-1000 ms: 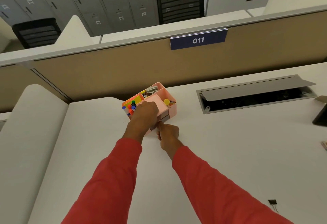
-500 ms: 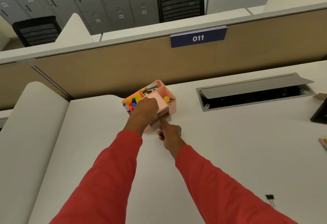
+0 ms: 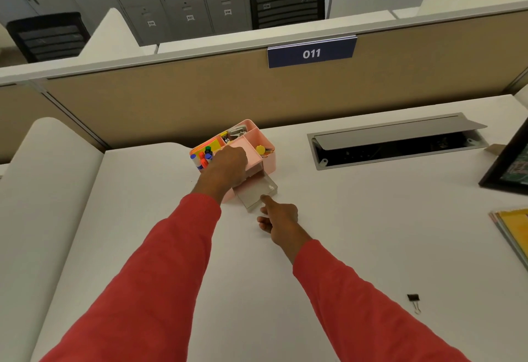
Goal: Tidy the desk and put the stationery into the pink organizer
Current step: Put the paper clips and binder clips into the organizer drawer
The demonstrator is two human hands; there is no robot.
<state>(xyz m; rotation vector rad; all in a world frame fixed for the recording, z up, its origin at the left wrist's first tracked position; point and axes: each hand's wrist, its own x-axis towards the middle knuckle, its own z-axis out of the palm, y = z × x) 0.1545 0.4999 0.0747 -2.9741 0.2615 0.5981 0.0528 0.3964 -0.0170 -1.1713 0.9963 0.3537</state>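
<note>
Pink plastic organizer (image 3: 267, 160) sits at the back of the white table (image 3: 343, 233), with coloured markers (image 3: 204, 158) already in a top compartment. My left hand (image 3: 228, 166) steadies it, fingers curled over its top. My right hand (image 3: 278, 214) grips nothing; its straight index finger touches the front of the clear grey drawer (image 3: 255, 191), which is pulled out and looks nearly empty. By my reckoning, the black binder clip (image 3: 414, 298), lying well apart, remains to stow.

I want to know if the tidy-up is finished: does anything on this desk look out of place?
Yes. A black binder clip lies alone near the right front of the desk, far from the pink organizer. The organizer's grey drawer is pulled out, and the cable tray lid behind stands open.
</note>
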